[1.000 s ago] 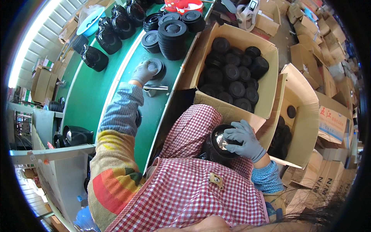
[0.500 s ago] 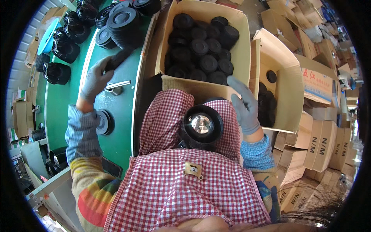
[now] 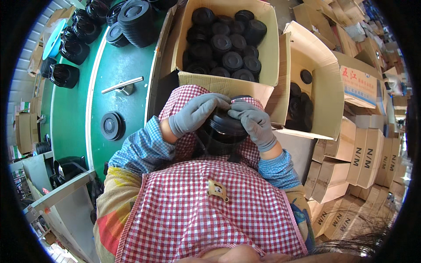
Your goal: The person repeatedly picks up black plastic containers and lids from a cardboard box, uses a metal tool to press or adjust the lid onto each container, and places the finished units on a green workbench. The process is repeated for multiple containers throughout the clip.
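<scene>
A round black lid lies over the mouth of a black pot-like vessel between my knees. My gloved left hand grips the lid's left and far side, fingers bent over its edge. From the right, my gloved right hand closes on the same lid. The fingers partly cover it, so how snugly it sits on the vessel cannot be made out.
A green workbench on the left carries a stack of black lids, a lone lid, a metal bar tool and several black pots. Ahead, a cardboard box holds black lids; another open box stands to its right.
My left hand has brought the black lid from beside the bench stack to the vessel on my lap. My right hand has moved left and down from the box's corner onto it.
</scene>
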